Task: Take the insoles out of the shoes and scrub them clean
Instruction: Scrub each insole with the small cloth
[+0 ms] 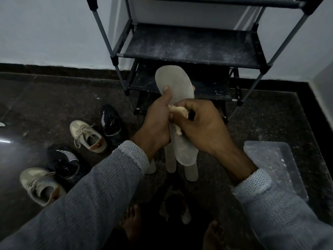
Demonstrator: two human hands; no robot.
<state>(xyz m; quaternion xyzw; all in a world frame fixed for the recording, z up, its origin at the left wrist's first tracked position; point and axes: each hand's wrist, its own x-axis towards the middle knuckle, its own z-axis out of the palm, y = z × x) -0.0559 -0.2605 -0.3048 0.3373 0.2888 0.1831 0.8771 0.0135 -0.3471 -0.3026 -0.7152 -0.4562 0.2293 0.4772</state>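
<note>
My left hand [158, 121] grips a grey insole [173, 83] at its middle, thumb on top, holding it lengthwise above the floor. My right hand [201, 127] holds a small beige cloth [177, 110] against the insole's middle. Other grey insoles [192, 171] lie on the floor under it, partly hidden. Two beige sneakers [88, 135] [38, 184] and two black striped sneakers [110, 121] [64, 160] stand on the floor to the left.
A black shoe rack [191, 44] with dusty shelves stands against the white wall straight ahead. A clear plastic tray [275, 165] lies on the dark floor at the right. My bare feet [132, 219] show at the bottom.
</note>
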